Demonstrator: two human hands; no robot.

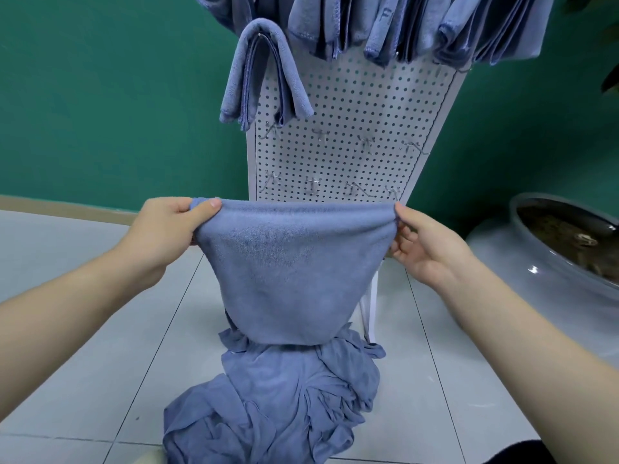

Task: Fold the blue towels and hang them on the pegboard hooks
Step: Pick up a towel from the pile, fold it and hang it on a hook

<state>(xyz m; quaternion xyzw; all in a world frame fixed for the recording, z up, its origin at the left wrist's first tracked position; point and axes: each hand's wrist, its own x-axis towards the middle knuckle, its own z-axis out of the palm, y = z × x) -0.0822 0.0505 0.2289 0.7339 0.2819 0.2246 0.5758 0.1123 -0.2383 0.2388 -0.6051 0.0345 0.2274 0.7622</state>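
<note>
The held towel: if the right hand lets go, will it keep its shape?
Probably not. The held towel sags between the left hand and right hand, so it looks floppy. Likely light, since fingertip pinches carry it.

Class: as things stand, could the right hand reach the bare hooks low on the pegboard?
Probably yes. The bare hooks sit just above the right hand, with nothing between, though it pinches the towel.
</note>
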